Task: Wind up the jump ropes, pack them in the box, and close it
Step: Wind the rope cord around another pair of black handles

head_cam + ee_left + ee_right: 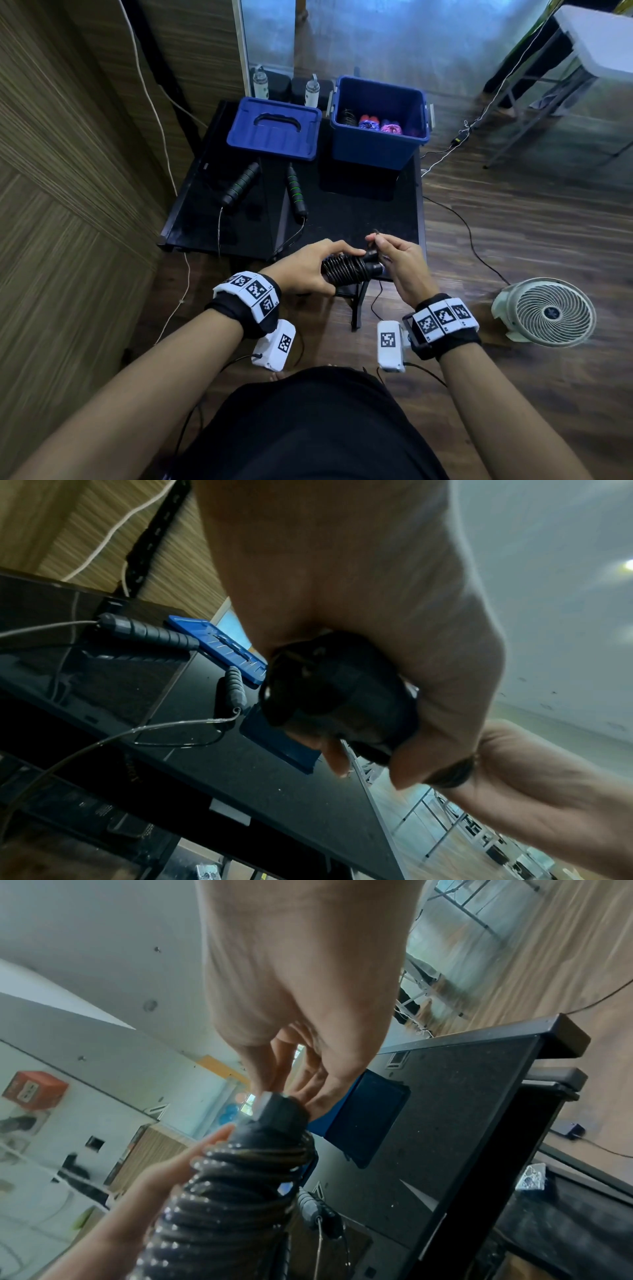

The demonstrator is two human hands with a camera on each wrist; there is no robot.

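Observation:
My left hand [313,265] grips a black jump rope bundle [346,269], its cord coiled tightly round the handles [226,1199]. My right hand [394,255] pinches the loose end of that cord at the bundle's right tip [274,1107]. The bundle hangs over the near edge of the black table [359,212]. A second jump rope with green-ringed black handles [241,185] lies unwound on the table, its thin cord trailing off the front edge. The open blue box [376,137] stands at the back right with wound ropes inside. Its blue lid [274,128] lies flat to the left.
Two white bottles [311,90] stand behind the lid by a mirror. A white fan [548,310] sits on the wooden floor at the right. Cables run across the floor, and a wood-panelled wall closes the left side. A white folding table [596,37] stands far right.

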